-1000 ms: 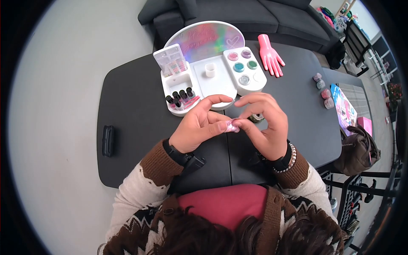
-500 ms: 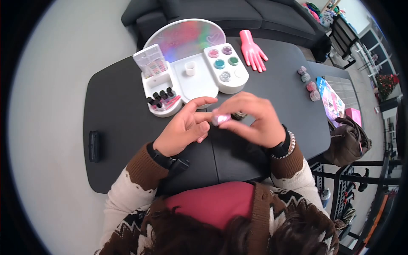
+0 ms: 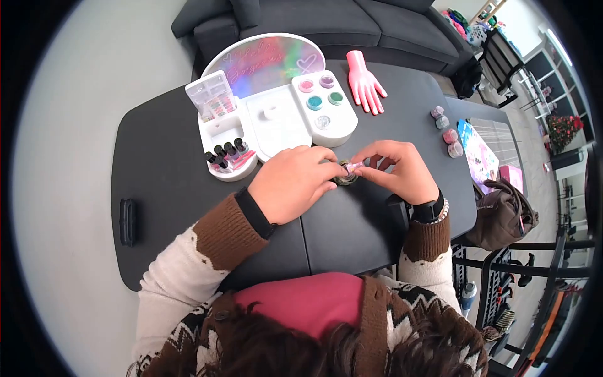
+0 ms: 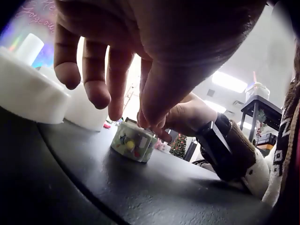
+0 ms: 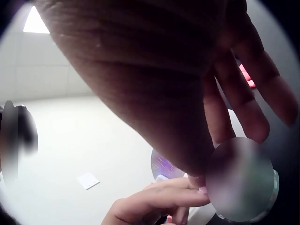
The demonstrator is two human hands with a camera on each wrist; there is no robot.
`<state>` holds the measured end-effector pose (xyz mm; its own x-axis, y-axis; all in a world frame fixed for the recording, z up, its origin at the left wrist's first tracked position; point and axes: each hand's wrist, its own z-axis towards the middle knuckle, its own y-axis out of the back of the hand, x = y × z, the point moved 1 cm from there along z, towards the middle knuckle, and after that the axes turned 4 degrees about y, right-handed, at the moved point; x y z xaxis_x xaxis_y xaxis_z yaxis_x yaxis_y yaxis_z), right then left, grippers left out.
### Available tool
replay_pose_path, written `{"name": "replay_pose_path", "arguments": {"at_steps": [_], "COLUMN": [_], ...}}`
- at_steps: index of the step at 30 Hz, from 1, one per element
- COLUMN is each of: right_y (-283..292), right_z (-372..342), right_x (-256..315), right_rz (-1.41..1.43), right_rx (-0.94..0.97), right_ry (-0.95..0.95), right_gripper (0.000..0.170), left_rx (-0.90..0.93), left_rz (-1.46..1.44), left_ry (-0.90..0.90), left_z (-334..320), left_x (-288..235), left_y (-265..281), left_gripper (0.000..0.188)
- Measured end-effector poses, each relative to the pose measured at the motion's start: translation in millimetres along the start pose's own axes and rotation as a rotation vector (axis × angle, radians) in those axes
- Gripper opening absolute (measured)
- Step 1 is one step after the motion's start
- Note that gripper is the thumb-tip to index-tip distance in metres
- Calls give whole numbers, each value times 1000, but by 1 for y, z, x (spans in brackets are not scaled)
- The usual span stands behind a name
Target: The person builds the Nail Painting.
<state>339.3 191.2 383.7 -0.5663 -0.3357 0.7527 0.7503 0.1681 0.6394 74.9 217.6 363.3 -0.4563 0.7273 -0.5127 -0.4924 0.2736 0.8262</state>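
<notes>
A small, shiny pink-and-clear piece [image 3: 355, 168] is between my two hands, its exact kind unclear. My right hand [image 3: 402, 171] pinches it between thumb and fingertips. From the other side my left hand [image 3: 294, 182], palm down, has its thumb and index tips meeting at it, while the other fingers [image 4: 96, 91] hang straight. Directly below is a small round container with a coloured pattern [image 4: 132, 143], standing on the black table [image 4: 93, 168]. In the head view the hands partly cover this container [image 3: 345, 180].
A white nail-play station [image 3: 276, 139] stands beyond my hands, with dark-capped polish bottles [image 3: 225, 154] and glitter pots [image 3: 315, 102]. Right of it lies a pink model hand [image 3: 365, 85]. Several small jars [image 3: 450, 136] and a brown bag [image 3: 504, 217] are farther right. A black case [image 3: 127, 222] lies left.
Both hands held the pink piece, then the right hand drew it away from the left. Now the left hand has turned palm down and both hands meet over the round container.
</notes>
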Motion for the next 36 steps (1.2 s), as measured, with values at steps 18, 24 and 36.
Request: {"name": "replay_pose_path", "arguments": {"at_steps": [18,24,36], "right_y": [-30,-33,-49], "right_z": [-8,-8,-8], "right_x": [23,25,41], "right_rz": [-202,-192,-281], "right_rx": [-42,-42,-100], "right_ry": [-18,-49,-164], "right_gripper": [18,15,8], "left_rx": [-12,-15,-17], "left_rz": [13,26,17], "left_ry": [72,79,42], "left_z": [-3,-4,-3], "left_x": [9,9,14], "left_y": [-13,-16,-15], "left_gripper": [23,20,14]}}
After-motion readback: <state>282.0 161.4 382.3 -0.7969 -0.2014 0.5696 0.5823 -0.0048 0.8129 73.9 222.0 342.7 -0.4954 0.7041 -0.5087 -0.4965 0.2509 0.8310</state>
